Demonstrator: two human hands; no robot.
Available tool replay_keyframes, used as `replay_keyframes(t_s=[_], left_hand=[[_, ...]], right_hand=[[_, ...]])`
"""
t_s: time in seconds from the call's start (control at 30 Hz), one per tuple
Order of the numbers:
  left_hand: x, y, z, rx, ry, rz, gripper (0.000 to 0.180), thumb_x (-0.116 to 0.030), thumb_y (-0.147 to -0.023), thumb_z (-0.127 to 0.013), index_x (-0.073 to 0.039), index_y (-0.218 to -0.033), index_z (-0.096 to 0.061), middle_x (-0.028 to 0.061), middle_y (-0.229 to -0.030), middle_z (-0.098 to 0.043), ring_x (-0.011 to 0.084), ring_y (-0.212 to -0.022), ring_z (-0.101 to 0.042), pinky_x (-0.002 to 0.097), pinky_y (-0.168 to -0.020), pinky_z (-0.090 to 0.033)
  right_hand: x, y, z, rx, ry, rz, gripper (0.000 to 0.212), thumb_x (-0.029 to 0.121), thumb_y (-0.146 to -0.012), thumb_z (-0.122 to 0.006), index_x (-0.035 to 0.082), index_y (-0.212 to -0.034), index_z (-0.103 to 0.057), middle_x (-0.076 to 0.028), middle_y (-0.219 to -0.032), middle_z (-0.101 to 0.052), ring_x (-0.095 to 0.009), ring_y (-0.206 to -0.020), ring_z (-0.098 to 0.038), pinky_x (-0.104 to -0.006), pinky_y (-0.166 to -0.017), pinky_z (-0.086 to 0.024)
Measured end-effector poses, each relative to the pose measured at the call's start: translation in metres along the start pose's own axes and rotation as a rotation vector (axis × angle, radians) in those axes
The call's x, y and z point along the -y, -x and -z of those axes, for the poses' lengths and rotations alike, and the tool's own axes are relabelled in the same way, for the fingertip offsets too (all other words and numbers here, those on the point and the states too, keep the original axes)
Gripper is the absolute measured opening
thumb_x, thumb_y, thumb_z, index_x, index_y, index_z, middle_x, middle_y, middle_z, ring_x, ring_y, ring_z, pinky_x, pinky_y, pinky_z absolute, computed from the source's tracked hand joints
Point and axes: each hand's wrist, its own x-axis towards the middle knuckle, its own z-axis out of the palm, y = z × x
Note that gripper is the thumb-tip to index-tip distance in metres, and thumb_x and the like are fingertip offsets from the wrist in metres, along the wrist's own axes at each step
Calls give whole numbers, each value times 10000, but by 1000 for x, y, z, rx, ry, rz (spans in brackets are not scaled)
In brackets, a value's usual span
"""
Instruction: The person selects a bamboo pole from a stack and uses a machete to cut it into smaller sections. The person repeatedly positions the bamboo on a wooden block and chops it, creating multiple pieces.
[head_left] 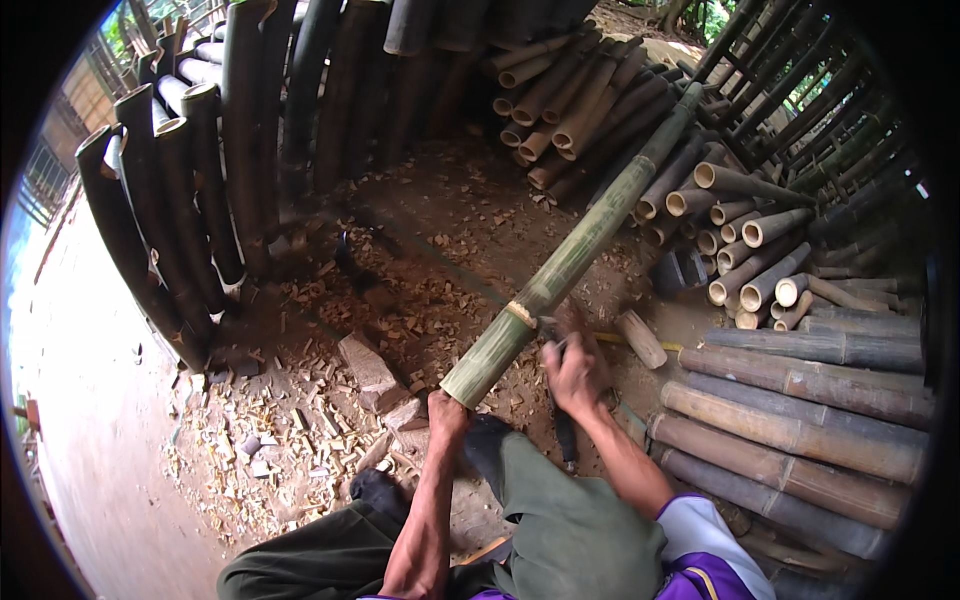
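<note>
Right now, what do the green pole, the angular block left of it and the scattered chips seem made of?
Pole: bamboo, smooth-looking green with pale streaks; ringed joints show it. Block: probably wood, rough, matte, with flat brown faces. Chips: bamboo or wood, raw and pale.

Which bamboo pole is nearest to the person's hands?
The long green pole slanting across the middle, with the left hand at its lower end; stacked poles and upright poles are farther off.

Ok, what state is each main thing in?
Long green bamboo pole: slanted, pale roughened patch at one joint
Bare left hand: at pole's lower end, fingers mostly hidden
Bare right hand: curled beside pole, blurred
Pale wood chips: scattered loose
Hollow tan bamboo tubes: piled lying, open ends showing
Tall dark bamboo stems: standing upright
</note>
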Motion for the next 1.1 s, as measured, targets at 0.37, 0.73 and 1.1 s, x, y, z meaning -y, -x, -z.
replay_keyframes(t_s=[0.37, 0.73, 1.1], left_hand=[[-12, 10, -11, 20, 60, 12, 295, -208, -1044, -590, -75, -798, -686, 4, -565, -565, 121, -429, -509, 306, -402, -349], [-24, 29, 1, 98, 302, 303, 314, -298, -1051, -531, -100, -817, -594, -19, -564, -450, 130, -417, -385, 327, -402, -289], [-40, 40, 30, 125, 346, 254, 241, -237, -1025, -595, -85, -839, -617, -17, -569, -474, 101, -416, -382, 296, -404, -295]], right_hand=[[5, -14, 30, -37, 127, -119, 572, 531, -1081, -502, -32, -1058, -597, -273, -772, -722, -471, -773, -744, -558, -655, -574], [26, 28, -6, 175, 98, 458, 547, 526, -1109, -493, -6, -1030, -589, -208, -707, -662, -337, -533, -651, -500, -534, -494], [-18, 62, -88, -104, -887, -728, 553, 595, -1054, -565, 96, -817, -581, -20, -635, -568, -165, -494, -570, -357, -450, -455]])
